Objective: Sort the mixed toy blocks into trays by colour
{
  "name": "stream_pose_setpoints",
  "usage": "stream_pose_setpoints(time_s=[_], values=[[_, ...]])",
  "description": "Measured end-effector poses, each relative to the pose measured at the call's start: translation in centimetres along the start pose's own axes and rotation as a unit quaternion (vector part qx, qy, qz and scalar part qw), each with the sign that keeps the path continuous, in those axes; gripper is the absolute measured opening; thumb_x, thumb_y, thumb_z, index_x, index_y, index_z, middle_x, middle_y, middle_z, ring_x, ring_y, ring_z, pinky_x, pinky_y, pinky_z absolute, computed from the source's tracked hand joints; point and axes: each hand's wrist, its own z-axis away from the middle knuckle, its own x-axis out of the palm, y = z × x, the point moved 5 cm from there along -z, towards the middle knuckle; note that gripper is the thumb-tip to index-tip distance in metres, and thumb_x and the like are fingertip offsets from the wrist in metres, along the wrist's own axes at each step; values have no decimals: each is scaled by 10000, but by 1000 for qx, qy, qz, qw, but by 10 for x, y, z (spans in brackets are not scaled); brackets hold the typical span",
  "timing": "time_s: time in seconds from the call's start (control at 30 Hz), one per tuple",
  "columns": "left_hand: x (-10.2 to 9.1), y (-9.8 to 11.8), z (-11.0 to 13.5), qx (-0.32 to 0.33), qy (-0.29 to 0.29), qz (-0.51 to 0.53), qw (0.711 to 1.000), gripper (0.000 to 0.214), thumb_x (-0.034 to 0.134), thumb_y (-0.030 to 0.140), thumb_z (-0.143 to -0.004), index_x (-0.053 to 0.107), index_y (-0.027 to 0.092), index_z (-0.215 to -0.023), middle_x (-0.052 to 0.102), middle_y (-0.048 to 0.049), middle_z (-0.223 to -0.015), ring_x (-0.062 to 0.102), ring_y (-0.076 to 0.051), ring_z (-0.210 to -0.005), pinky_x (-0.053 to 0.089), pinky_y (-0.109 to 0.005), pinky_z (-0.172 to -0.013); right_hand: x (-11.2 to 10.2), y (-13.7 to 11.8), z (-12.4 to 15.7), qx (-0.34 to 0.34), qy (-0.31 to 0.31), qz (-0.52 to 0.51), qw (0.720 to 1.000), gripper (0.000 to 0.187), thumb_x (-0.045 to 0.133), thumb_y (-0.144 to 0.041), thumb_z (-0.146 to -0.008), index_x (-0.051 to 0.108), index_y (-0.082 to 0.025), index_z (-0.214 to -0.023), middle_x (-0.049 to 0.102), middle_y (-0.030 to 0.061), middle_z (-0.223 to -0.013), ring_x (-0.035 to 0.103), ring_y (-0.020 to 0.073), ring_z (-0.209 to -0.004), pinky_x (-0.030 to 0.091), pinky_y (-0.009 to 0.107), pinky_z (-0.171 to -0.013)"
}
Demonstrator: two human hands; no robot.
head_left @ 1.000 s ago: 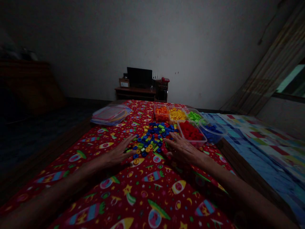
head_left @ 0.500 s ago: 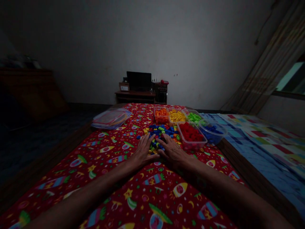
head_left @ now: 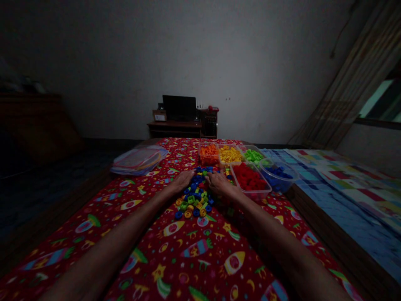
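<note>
A loose pile of small plastic building pieces [head_left: 198, 196], in blue, green and yellow, lies on the red cloth between my two hands. My left hand [head_left: 183, 180] rests at the pile's far left side with its fingers stretched out. On the opposite side, my right hand [head_left: 219, 184] reaches in over the pieces, fingers slightly bent and partly apart. Neither hand visibly grips a piece, though the fingertips are dim and small. Just right of my right hand stands a clear container of red pieces [head_left: 249, 177].
Behind it sit containers of orange pieces [head_left: 209, 154], yellow pieces [head_left: 230, 154] and green pieces [head_left: 253, 156]; a round tub of blue pieces [head_left: 278, 172] is farther right. Stacked clear lids [head_left: 139, 159] lie left. A desk with a monitor [head_left: 179, 108] stands beyond.
My hands have moved from the near side of the pile to its far sides and drawn apart. The near part of the pile is now uncovered. The view has shifted slightly.
</note>
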Motion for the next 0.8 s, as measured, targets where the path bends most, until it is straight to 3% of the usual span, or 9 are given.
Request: stream_pose_setpoints(time_s=[0.1, 0.27, 0.33, 0.5, 0.8], values=[[5, 14, 3, 23, -32, 11, 999, 615, 227, 553, -882, 617, 134, -1110, 636, -114, -1156, 561, -232, -1096, 406, -356, -1002, -12, -1, 4, -35, 4, -103, 994, 347, 310, -212, -935, 619, -129, -1073, 672, 124, -987, 606, 193, -900, 411, 289, -820], [-9, 34, 14, 31, -70, -12, 997, 438, 419, 455, -829, 654, 166, -1059, 671, -77, -1101, 607, -216, -1012, 474, -309, -894, -40, 27, 6, 10, 58, -206, 977, 442, 435, -66, -783, 589, -137, -1192, 672, 85, -1070, 605, 165, -940, 433, 235, -794], [-14, 37, 16, 21, -87, -22, 996, 381, 465, 375, -802, 664, 169, -1054, 682, -68, -1088, 623, -208, -981, 488, -287, -851, -39, 32, 8, 21, 37, -184, 982, 454, 453, -52, -753, 601, -118, -1177, 674, 100, -1062, 606, 175, -941, 438, 243, -798], [-16, 36, 19, 5, -101, -96, 990, 310, 533, 304, -755, 698, 194, -993, 712, -55, -1002, 646, -207, -897, 491, -273, -790, -16, 24, 12, 2, -67, -52, 996, 283, 510, -138, -774, 662, -99, -1010, 671, 156, -1027, 598, 235, -982, 422, 284, -813], [-16, 27, 20, 7, -59, -115, 992, 215, 537, 243, -758, 721, 222, -867, 723, -34, -886, 647, -200, -839, 482, -278, -776, -20, 23, 19, -16, -19, -75, 997, 285, 495, -114, -773, 672, -111, -996, 687, 134, -943, 614, 211, -898, 403, 242, -723]])
